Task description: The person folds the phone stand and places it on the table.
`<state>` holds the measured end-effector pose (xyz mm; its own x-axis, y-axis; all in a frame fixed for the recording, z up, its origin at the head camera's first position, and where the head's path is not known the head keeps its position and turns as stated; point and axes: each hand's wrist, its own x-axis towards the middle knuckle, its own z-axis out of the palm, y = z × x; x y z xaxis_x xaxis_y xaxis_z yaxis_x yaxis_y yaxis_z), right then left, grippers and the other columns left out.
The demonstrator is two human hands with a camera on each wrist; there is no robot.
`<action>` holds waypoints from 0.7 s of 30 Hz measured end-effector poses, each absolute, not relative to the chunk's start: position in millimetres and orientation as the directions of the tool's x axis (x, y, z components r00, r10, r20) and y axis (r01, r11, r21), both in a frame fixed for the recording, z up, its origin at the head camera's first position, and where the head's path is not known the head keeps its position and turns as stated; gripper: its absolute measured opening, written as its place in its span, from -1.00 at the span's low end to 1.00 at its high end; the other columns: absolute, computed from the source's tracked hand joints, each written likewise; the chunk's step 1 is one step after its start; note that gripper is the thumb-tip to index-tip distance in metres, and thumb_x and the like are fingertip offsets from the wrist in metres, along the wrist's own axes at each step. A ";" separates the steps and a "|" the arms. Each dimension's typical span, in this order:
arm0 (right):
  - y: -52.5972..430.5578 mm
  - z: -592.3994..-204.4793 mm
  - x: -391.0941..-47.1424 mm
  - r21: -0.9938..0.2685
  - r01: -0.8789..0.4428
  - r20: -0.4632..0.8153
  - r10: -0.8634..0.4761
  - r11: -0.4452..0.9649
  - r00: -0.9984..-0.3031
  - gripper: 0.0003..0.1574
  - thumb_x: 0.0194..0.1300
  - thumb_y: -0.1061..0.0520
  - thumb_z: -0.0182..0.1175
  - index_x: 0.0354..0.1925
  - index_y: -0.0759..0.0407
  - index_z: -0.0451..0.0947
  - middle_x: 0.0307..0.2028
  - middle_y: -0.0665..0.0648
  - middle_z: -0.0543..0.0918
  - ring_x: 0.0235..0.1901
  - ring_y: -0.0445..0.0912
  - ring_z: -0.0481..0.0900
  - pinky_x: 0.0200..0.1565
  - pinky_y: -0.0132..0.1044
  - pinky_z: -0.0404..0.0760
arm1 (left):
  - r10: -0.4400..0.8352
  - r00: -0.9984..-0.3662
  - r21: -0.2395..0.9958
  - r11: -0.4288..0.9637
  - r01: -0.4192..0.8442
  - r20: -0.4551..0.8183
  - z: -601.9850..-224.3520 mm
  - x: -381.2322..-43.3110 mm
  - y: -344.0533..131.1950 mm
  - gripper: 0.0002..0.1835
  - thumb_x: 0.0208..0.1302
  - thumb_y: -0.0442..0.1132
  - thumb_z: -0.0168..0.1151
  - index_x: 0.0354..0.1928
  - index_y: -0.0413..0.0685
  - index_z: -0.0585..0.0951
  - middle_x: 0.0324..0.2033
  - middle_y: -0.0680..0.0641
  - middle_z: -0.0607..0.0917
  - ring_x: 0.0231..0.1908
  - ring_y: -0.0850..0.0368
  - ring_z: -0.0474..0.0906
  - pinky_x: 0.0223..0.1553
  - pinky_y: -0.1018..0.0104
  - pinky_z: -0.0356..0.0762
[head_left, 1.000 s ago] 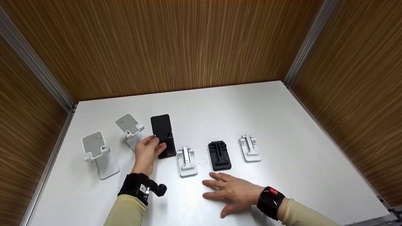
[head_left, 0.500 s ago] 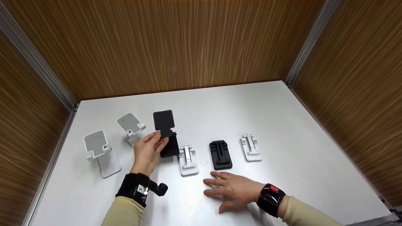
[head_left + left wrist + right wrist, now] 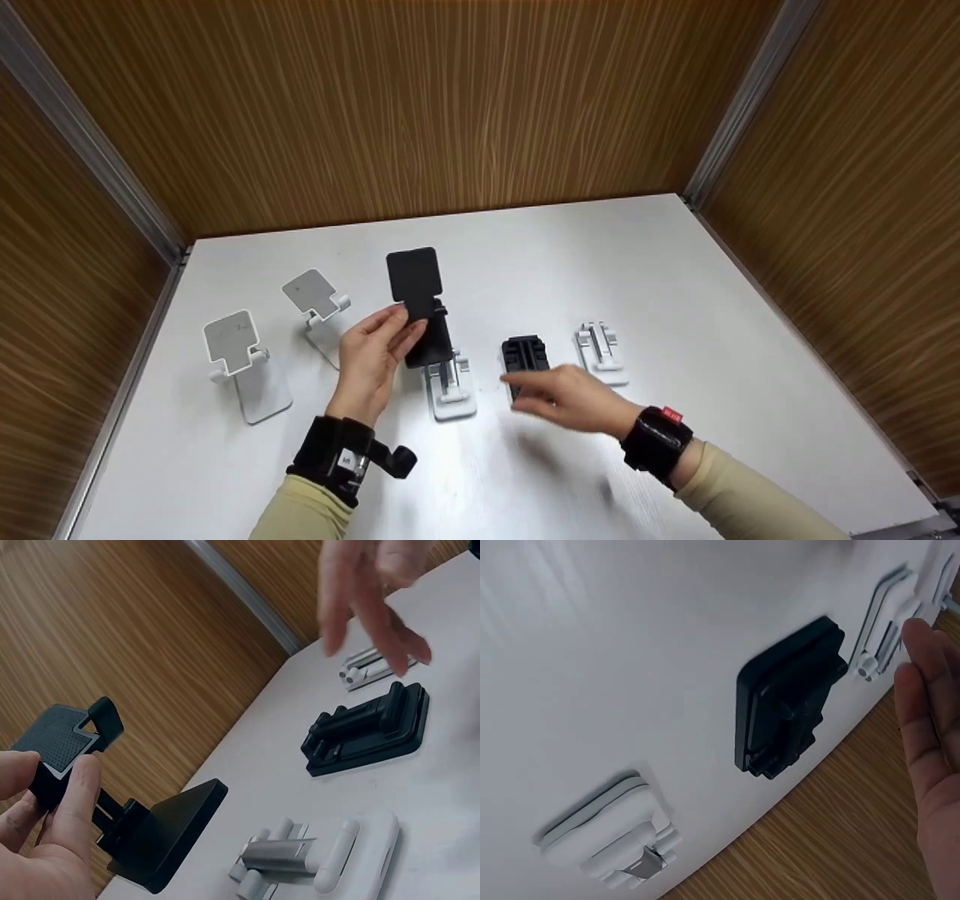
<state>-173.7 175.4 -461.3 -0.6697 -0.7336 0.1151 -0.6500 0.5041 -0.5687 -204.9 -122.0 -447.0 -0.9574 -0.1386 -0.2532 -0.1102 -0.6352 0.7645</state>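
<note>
Near a folded white stand [image 3: 452,409], I have the unfolded black stand [image 3: 415,277] pinched between the thumb and fingers of my left hand [image 3: 369,369], its base tilted off the table [image 3: 720,420]. My right hand [image 3: 576,401] hangs over the folded black stand [image 3: 525,352], apart from it, fingers extended and slightly bent. Two unfolded white stands [image 3: 231,341] [image 3: 312,292] stand left of the held one.
</note>
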 end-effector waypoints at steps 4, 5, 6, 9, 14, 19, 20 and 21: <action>173.5 -450.9 -188.3 -0.646 -0.554 0.152 -0.623 0.525 -0.767 -0.42 0.52 -0.09 0.17 0.33 0.19 0.52 -0.24 0.10 0.81 -0.37 -0.10 0.76 -0.19 -0.27 0.77 | -0.114 -0.965 0.761 -0.640 -0.110 -0.235 -443.3 -201.6 -108.5 -0.71 0.33 -0.53 0.28 0.07 -0.48 0.58 -0.11 -0.26 0.64 -0.19 -0.10 0.77 0.09 0.11 0.72; 172.8 -448.8 -191.6 -0.660 -0.534 0.156 -0.599 0.529 -0.785 -0.42 0.52 -0.08 0.18 0.33 0.21 0.52 -0.23 0.12 0.81 -0.38 -0.08 0.76 -0.20 -0.26 0.76 | -0.105 -0.967 0.760 -0.640 -0.112 -0.231 -442.6 -200.7 -105.0 -0.72 0.33 -0.53 0.28 0.06 -0.48 0.58 -0.12 -0.27 0.65 -0.20 -0.10 0.78 0.09 0.11 0.73; 172.1 -447.1 -194.9 -0.670 -0.513 0.155 -0.575 0.536 -0.803 -0.43 0.52 -0.08 0.18 0.32 0.22 0.52 -0.21 0.13 0.81 -0.37 -0.07 0.76 -0.19 -0.25 0.76 | -0.095 -0.970 0.761 -0.638 -0.115 -0.226 -441.9 -199.9 -101.6 -0.72 0.33 -0.53 0.29 0.06 -0.48 0.58 -0.13 -0.27 0.66 -0.21 -0.10 0.78 0.08 0.11 0.73; 170.0 -443.3 -204.4 -0.726 -0.443 0.146 -0.511 0.526 -0.847 -0.44 0.52 -0.04 0.19 0.31 0.24 0.53 -0.17 0.18 0.80 -0.31 0.01 0.78 -0.17 -0.16 0.80 | -0.059 -0.974 0.763 -0.633 -0.133 -0.218 -440.2 -196.6 -91.4 -0.70 0.33 -0.52 0.29 0.07 -0.49 0.57 -0.16 -0.24 0.66 -0.22 -0.08 0.78 0.06 0.11 0.74; 166.6 -436.2 -216.4 -0.839 -0.306 0.102 -0.424 0.449 -0.900 -0.47 0.51 0.00 0.21 0.30 0.23 0.53 -0.38 0.18 0.75 -0.38 0.16 0.75 -0.23 0.03 0.80 | 0.008 -0.975 0.760 -0.625 -0.179 -0.224 -439.5 -191.0 -76.3 -0.67 0.34 -0.50 0.30 0.11 -0.48 0.56 -0.15 -0.21 0.66 -0.22 -0.06 0.78 0.07 0.13 0.74; 162.4 -427.7 -220.0 -0.918 -0.160 0.018 -0.363 0.363 -0.932 -0.40 0.49 -0.11 0.23 0.34 0.17 0.51 -0.40 0.17 0.71 -0.44 0.03 0.72 -0.22 -0.13 0.78 | 0.060 -0.974 0.772 -0.599 -0.211 -0.220 -441.3 -186.8 -64.9 -0.66 0.35 -0.48 0.30 0.11 -0.50 0.55 -0.14 -0.19 0.65 -0.22 -0.05 0.78 0.06 0.14 0.74; 161.2 -426.9 -220.3 -0.930 -0.138 0.008 -0.356 0.341 -0.934 -0.38 0.48 -0.11 0.23 0.34 0.19 0.50 -0.40 0.17 0.70 -0.44 0.01 0.71 -0.23 -0.15 0.78 | 0.069 -0.973 0.777 -0.591 -0.217 -0.219 -441.7 -185.9 -63.3 -0.66 0.35 -0.47 0.30 0.12 -0.50 0.55 -0.13 -0.19 0.64 -0.22 -0.05 0.78 0.07 0.14 0.74; 159.9 -426.4 -220.5 -0.940 -0.117 -0.002 -0.349 0.319 -0.937 -0.37 0.48 -0.10 0.24 0.34 0.21 0.50 -0.40 0.18 0.69 -0.45 -0.01 0.69 -0.25 -0.17 0.78 | 0.076 -0.973 0.782 -0.583 -0.222 -0.219 -442.0 -185.2 -61.9 -0.66 0.35 -0.47 0.31 0.12 -0.50 0.55 -0.13 -0.20 0.64 -0.21 -0.05 0.78 0.07 0.15 0.74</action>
<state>-220.5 159.9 -426.4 -0.9370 -0.3492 -0.0016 -0.1172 0.3190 -0.9405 -185.2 -61.9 -442.0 -0.9727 0.0758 -0.2192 -0.2216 -0.5832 0.7815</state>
